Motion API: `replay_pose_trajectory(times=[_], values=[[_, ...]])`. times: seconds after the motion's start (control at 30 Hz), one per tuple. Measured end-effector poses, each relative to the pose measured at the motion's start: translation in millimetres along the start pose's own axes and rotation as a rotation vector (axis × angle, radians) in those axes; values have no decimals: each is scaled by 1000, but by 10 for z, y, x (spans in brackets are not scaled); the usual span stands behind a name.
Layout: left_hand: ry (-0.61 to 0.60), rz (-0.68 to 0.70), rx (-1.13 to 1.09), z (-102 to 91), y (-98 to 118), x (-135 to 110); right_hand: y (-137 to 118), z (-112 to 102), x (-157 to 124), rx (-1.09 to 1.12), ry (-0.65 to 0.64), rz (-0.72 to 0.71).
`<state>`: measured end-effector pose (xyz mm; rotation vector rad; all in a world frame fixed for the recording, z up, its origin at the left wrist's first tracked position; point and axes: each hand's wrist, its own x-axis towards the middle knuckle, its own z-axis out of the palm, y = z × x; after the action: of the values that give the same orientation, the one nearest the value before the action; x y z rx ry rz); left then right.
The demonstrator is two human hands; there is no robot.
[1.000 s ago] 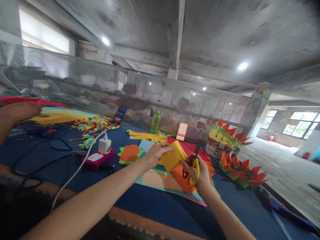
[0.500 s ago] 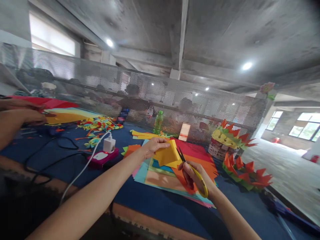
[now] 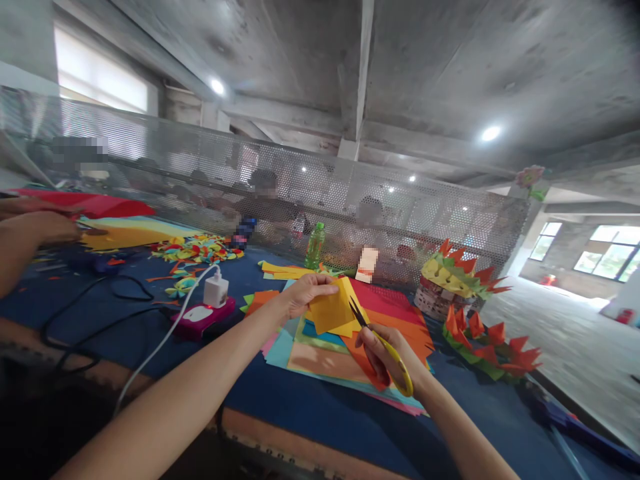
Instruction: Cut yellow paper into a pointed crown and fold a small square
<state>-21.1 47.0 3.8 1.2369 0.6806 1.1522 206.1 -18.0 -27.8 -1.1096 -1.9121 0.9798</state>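
Left hand [image 3: 303, 295] pinches yellow paper [image 3: 329, 312]; right hand [image 3: 407, 348] holds scissors [image 3: 402, 368] alongside.

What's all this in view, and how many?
Table: one, blue-covered, front
Yellow paper: count unclear, yellow, centre
Scissors: one pair, yellow-handled, beside yellow paper
Sheets: many, multicoloured, on table
Bottle: one, green, behind sheets
Socket block: one, magenta, left of sheets
Plug: one, white, on socket block
Scraps: many, multicoloured, behind socket block
Spiky crowns: two, orange-tipped, right
Red paper: count unclear, red, far left
Screen: one, grey, behind table
Co-worker's hands: two, bare, far left
Left hand: one, bare, holding yellow paper
Right hand: one, bare, holding scissors
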Motion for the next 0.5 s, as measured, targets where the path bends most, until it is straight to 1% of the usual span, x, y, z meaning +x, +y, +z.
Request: replay_pose_trajectory(times=[0.23,0.4,0.5], values=[[-58,46,-1,-17,-99,40,-88,26,-27,-36,11,-9],[-11,28,4,1,-19,7,-76,22,-20,-74,31,-16],[-3,26,17,4,36,-18,-62,17,-12,-84,40,-26]])
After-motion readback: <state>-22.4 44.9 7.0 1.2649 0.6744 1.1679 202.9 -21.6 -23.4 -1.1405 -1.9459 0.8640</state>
